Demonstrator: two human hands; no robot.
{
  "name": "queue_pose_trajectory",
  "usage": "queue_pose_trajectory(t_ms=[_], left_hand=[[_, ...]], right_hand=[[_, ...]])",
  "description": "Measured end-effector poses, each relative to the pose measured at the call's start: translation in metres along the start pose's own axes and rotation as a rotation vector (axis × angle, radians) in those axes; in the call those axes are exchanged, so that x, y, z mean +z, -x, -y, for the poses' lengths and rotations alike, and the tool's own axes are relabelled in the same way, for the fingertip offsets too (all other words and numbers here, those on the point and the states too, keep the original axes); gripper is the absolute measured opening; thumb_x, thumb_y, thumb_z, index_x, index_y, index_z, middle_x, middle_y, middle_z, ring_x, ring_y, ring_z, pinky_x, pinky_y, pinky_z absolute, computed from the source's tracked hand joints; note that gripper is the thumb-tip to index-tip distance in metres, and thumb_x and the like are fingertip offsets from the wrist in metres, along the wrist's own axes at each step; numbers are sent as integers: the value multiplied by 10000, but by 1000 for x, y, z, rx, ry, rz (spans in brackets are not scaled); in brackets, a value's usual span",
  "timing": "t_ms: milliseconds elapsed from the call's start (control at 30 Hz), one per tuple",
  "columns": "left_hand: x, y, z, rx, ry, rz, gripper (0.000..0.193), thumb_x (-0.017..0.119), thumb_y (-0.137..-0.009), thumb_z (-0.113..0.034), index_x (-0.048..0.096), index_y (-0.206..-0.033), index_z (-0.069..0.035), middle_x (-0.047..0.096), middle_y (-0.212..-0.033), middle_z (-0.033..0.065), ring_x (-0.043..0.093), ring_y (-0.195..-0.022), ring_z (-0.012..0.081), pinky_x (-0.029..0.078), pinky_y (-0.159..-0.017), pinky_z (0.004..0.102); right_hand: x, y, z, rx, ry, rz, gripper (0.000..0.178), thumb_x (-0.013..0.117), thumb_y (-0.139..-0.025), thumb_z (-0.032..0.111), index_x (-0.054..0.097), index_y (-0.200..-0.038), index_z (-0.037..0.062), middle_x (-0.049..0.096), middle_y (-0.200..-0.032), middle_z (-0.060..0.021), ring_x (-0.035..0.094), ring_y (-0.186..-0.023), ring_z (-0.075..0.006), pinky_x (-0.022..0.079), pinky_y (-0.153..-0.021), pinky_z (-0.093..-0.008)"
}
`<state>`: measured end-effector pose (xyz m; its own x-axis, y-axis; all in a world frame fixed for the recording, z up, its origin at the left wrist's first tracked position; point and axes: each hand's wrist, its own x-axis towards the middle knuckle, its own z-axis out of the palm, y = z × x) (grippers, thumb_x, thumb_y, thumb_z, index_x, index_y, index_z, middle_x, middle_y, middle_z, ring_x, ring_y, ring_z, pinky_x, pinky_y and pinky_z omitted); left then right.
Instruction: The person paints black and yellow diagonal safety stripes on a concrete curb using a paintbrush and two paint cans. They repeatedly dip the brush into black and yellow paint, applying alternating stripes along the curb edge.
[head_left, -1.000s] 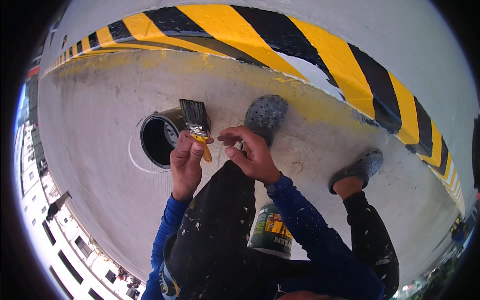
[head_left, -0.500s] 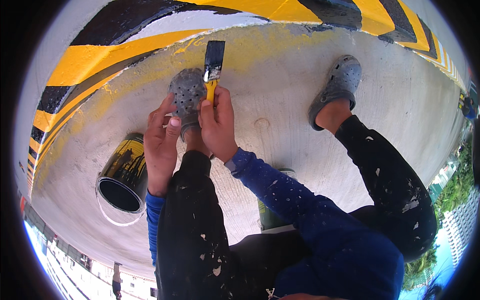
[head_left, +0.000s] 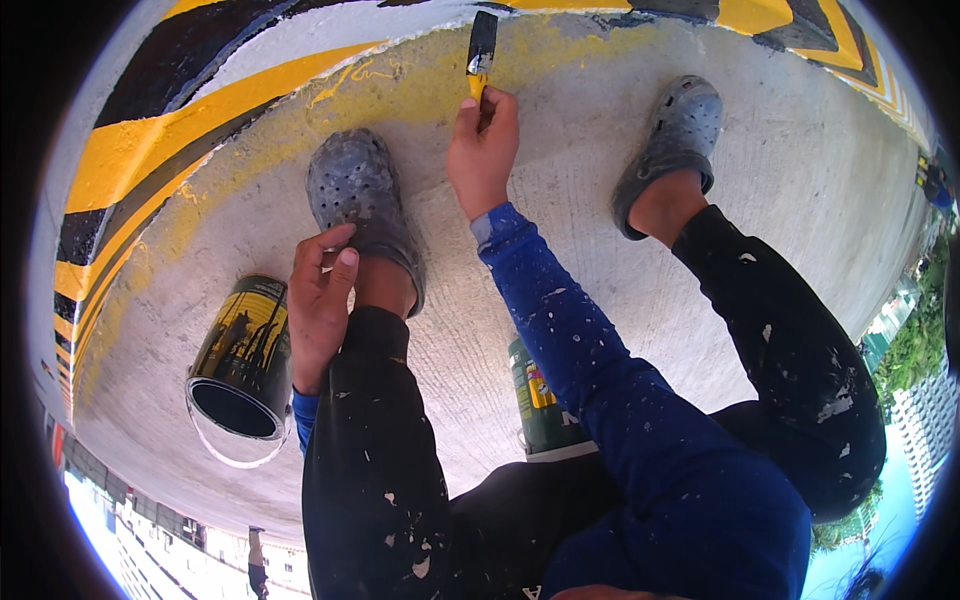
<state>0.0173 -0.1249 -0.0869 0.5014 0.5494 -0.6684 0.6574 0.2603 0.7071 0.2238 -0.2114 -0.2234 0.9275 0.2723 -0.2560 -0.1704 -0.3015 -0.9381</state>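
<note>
1. The paintbrush [head_left: 481, 45] was at the top of the view, its dark bristles pointing away from the person, their tip overlapping the curb's lower edge; whether they touched could not be told.
2. The right hand [head_left: 484, 145] pinched its yellow handle between thumb and fingers.
3. The left hand [head_left: 320, 295] held nothing visible, its fingers loosely bent and the thumb apart, beside the left shin.
4. Ahead ran the black-and-yellow striped curb [head_left: 140, 165], with a white patch [head_left: 290, 50] among its stripes.
5. The left clog [head_left: 355, 185] stood between the left hand and the curb; the right clog [head_left: 690, 115] was well to the right.
6. An open paint can [head_left: 240, 340], streaked with black, stood left of the left hand; the blue right sleeve [head_left: 590, 345] partly hid a green can [head_left: 545, 415].
7. One second earlier the left hand had gripped the brush near the open can; half a second earlier the right hand had it beside the left clog. It had since moved forward to the curb.
</note>
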Motion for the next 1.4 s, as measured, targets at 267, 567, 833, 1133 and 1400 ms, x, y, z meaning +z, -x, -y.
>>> queue_pose_trajectory(t_ms=[267,567,833,1133,1400], left_hand=[[-2,3,-3,7,-42,-3,345,642,-1058,-231,656,-1345,-40,623,-1274,97,640,-1079,196,499,-970,337],[-1,2,-5,-6,-64,-5,357,649,-1055,-253,654,-1350,-52,616,-1285,102,635,-1095,199,498,-969,347],[0,2,-3,0,-41,0,367,649,-1055,-265,655,-1349,-45,608,-1283,96,627,-1086,195,492,-971,342],[-2,2,-2,-14,-32,12,385,650,-1060,-274,639,-1365,-39,625,-1254,83,608,-1050,167,481,-960,322],[-1,4,-5,-7,-58,-5,364,659,-1052,-276,660,-1342,-56,616,-1266,95,642,-1067,195,501,-951,342]], right_hand=[[5,-1,9,-19,-12,-32,214,576,-1060,71,538,-1240,-38,650,-1077,-182,647,-899,-261,523,-837,-393],[5,-8,8,-44,-14,-50,221,592,-1059,78,556,-1244,-39,661,-1098,-183,657,-913,-262,529,-850,-391],[7,-7,3,-31,-49,-39,244,606,-1053,69,559,-1269,-32,667,-1100,-169,657,-918,-242,531,-854,-382],[8,-5,7,-9,-87,-3,244,607,-1055,61,564,-1280,-23,675,-1107,-145,655,-931,-202,529,-840,-353],[10,-3,8,4,-103,13,226,613,-1053,54,578,-1265,-16,680,-1071,-121,648,-910,-183,528,-818,-340]])
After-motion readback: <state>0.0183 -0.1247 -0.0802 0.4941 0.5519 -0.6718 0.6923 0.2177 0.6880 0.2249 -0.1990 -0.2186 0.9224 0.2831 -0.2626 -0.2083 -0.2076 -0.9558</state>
